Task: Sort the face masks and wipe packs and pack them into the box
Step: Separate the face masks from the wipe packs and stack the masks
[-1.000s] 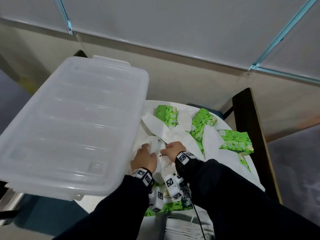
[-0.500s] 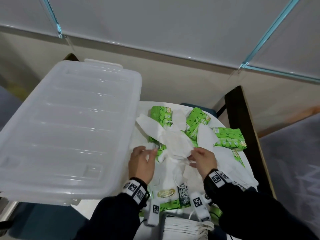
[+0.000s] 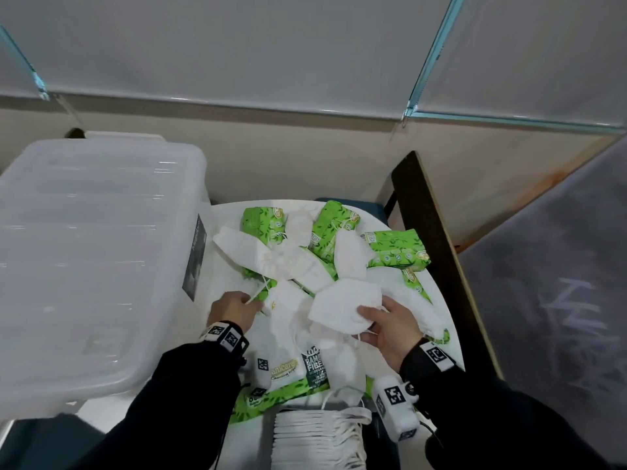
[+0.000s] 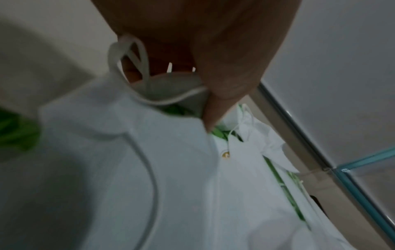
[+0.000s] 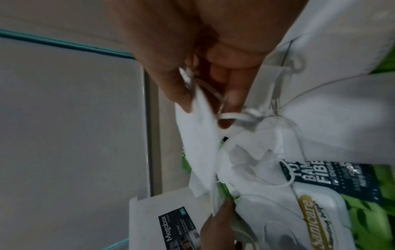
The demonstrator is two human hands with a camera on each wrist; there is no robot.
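Two hands are working the pile of masks and wipe packs (image 3: 395, 249) on the table (image 3: 437, 293); right hand (image 3: 390, 330) is pinching a white mask (image 3: 342, 305); left hand (image 3: 232, 308) is pinching a strap (image 4: 128, 55); closed box (image 3: 91, 259) is sitting left.

Left hand (image 3: 231, 308) and right hand (image 3: 390, 329) each grip with curled fingers, forearms extended.
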